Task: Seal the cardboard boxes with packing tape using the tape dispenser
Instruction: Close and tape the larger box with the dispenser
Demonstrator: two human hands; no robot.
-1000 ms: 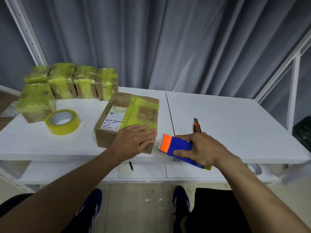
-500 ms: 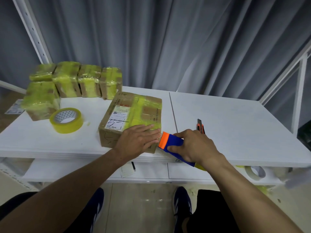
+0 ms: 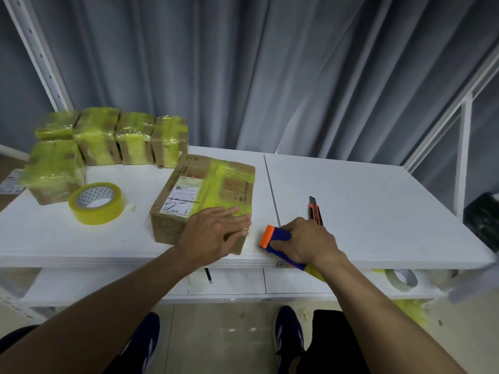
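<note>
Under right fingers, tape dispenser.

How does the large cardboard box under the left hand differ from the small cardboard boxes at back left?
The large cardboard box shows bare brown card and a white label; the small cardboard boxes are nearly all yellow tape. The large box lies alone under the left hand; the small boxes huddle together, untouched. Both carry yellow tape.

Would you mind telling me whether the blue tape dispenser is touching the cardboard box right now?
Apart. The head view shows a strip of white table between the tape dispenser and the cardboard box.
</note>
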